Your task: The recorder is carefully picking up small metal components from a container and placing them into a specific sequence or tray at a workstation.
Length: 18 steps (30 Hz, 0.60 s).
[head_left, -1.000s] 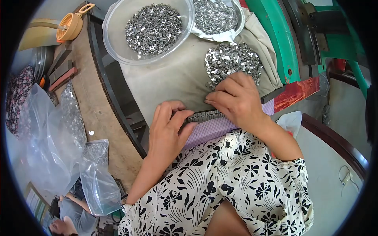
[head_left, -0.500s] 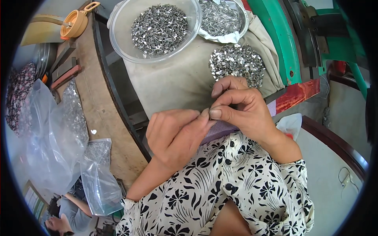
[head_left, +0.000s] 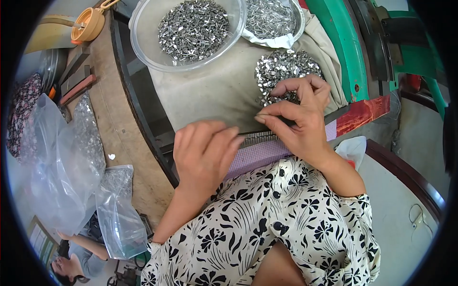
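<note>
"What's biggest near the fingers?"

"The cloth (head_left: 205,97), spread beyond both sets of fingertips. On it, past the left fingers, stands the tub (head_left: 146,56) of metal bits (head_left: 193,31)."

"Past the right ones?"

"The bowl (head_left: 300,29) of pins (head_left: 271,19)."

"The hands?"

"The left hand (head_left: 200,155) is blurred, fingers curled, thumb near forefinger; I can't tell if it holds anything. The right hand (head_left: 305,121) has thumb and forefinger narrowed to a near pinch; I can't tell if a bit sits between."

"Closer in?"

"The pile (head_left: 281,64) lies just beyond the right fingers, partly hidden by them. The pad (head_left: 257,155) is nearer the body than the fingertips."

"Smallest?"

"The rack (head_left: 260,138), along the pad's far edge, between left and right fingertips."
</note>
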Tool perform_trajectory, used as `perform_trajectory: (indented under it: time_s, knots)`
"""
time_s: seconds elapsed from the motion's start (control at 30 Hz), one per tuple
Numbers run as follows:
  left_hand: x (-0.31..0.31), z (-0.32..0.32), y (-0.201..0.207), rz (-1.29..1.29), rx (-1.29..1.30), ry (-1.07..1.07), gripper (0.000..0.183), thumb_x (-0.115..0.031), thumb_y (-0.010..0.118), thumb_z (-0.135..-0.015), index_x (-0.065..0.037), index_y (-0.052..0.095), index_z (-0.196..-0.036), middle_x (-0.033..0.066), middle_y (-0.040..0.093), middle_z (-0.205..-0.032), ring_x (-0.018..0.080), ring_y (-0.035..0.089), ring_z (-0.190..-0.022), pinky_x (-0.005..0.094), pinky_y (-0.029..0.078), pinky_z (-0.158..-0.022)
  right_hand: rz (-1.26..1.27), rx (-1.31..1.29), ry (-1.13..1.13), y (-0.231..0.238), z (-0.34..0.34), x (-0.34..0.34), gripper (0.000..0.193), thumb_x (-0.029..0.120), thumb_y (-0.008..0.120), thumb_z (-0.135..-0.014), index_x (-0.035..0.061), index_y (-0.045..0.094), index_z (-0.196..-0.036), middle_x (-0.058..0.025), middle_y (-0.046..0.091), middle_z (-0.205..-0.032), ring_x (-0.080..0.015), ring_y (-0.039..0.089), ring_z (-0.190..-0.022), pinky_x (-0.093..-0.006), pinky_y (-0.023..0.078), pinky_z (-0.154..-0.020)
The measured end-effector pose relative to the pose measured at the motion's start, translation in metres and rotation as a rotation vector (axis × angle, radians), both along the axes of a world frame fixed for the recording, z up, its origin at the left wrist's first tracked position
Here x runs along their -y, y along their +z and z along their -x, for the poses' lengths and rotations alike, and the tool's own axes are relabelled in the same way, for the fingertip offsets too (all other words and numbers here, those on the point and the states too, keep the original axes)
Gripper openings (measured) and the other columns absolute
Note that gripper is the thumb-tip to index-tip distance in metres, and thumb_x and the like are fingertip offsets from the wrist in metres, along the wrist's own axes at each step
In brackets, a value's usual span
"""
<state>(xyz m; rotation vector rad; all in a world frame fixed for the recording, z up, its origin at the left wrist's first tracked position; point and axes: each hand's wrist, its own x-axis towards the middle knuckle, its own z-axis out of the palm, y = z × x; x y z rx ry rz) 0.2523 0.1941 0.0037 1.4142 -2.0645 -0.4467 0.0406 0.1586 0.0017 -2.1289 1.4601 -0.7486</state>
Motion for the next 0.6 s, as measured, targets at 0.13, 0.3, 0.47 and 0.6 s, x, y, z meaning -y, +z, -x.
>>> perform_trajectory:
  time_s: [0.13,0.3,0.47,0.6]
  knots:
    - [-0.016,-0.009,-0.014,-0.206,-0.113,0.115,0.028,-0.013,0.082,-0.071,-0.006,0.070,-0.095,0.0063,0.062,-0.097,0.0261,0.060,-0.089,0.0362,0.045,-0.075,0.003,-0.111,-0.004,-0.005,-0.003,-0.004,0.009,0.020,0.082,-0.071,0.0175,0.078,-0.079,0.0021,0.062,-0.104,-0.0289,0.041,-0.111,-0.0440,0.027,-0.094]
    - [-0.017,-0.005,-0.012,-0.335,-0.140,0.115,0.034,-0.007,0.085,-0.064,-0.005,0.070,-0.095,0.0074,0.062,-0.102,0.0260,0.055,-0.096,0.0353,0.045,-0.082,-0.182,0.040,0.091,0.003,-0.009,0.000,0.010,0.020,0.082,-0.072,0.0164,0.078,-0.081,0.0016,0.062,-0.104,-0.0258,0.042,-0.109,-0.0429,0.027,-0.097]
    - [-0.018,-0.006,-0.014,-0.337,-0.152,0.098,0.033,-0.009,0.086,-0.063,-0.006,0.069,-0.091,0.0069,0.061,-0.103,0.0261,0.054,-0.098,0.0355,0.045,-0.083,-0.247,0.031,0.130,0.003,-0.021,-0.005,0.009,0.021,0.081,-0.074,0.0163,0.078,-0.081,0.0014,0.060,-0.105,-0.0268,0.041,-0.112,-0.0442,0.025,-0.099]
    - [-0.018,-0.006,-0.014,-0.347,-0.135,0.099,0.032,-0.009,0.086,-0.062,-0.005,0.068,-0.088,0.0071,0.061,-0.105,0.0265,0.053,-0.100,0.0360,0.045,-0.083,-0.235,-0.019,0.142,0.001,-0.024,-0.005,0.011,0.023,0.082,-0.073,0.0166,0.078,-0.081,0.0010,0.059,-0.106,-0.0271,0.041,-0.111,-0.0450,0.024,-0.098]
